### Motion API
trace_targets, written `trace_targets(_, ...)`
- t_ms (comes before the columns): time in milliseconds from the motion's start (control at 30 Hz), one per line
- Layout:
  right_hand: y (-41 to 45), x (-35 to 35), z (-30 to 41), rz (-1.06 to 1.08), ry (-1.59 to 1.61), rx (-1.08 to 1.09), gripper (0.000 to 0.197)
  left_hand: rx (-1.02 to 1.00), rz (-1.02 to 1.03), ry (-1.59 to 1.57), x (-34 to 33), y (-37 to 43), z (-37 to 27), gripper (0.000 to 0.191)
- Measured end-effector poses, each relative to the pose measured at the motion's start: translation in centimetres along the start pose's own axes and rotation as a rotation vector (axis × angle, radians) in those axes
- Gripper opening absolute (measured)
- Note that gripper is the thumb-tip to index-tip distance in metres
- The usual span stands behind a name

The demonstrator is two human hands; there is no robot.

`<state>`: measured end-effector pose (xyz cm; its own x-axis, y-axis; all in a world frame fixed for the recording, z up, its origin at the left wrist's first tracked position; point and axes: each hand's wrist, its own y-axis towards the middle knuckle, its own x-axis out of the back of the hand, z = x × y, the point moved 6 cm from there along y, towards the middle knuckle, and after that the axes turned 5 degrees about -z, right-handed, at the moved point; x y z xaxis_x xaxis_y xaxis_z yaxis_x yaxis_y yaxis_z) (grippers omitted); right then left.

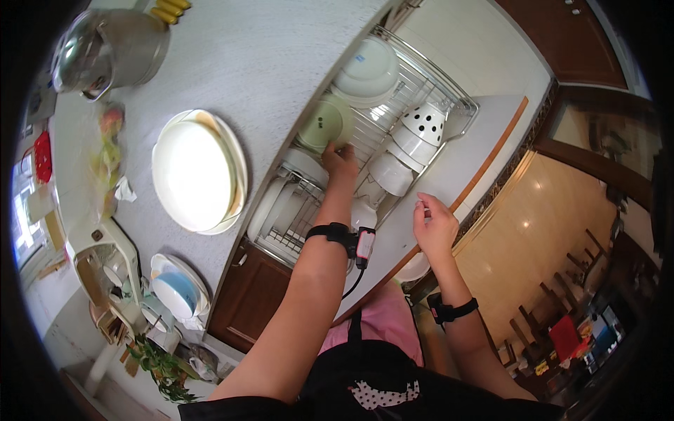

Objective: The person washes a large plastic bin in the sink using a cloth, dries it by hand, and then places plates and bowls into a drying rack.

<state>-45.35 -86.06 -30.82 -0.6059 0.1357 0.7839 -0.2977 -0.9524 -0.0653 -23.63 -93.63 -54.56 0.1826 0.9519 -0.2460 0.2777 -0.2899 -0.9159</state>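
My left hand (339, 159) reaches into a pulled-out drawer and grips the rim of a light green bowl (322, 122), which lies bottom up. White bowls (367, 66) are stacked upside down behind it in the wire rack (371, 126). Beside my left wrist stand white plates (279, 205) in upright slots. Along the drawer's front side are white bowls (390, 173) and a black-dotted white bowl (425, 123). My right hand (436, 226), empty with loosely curled fingers, hovers by the drawer's wooden front edge (476, 176).
On the grey countertop (263, 58) stand a stack of large white plates (192, 176), a blue-and-white bowl on dishes (176, 292) and a steel pot (118, 50). A bag of fruit (108, 152) lies at the back. A cupboard door (250, 294) adjoins the drawer.
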Motion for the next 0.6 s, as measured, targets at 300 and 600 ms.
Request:
trace_targets(300, 2.3, 0.0, 11.9, 0.223, 0.379, 0.149, 0.02, 0.088, 0.281, 0.28, -2.3, -13.0, -4.4, 0.027)
trace_targets(600, -2.6, -5.1, 33.4, 0.229, 0.2, 1.165, 0.02, -0.138, 0.315, 0.782, 9.6, -25.4, -17.4, 0.019)
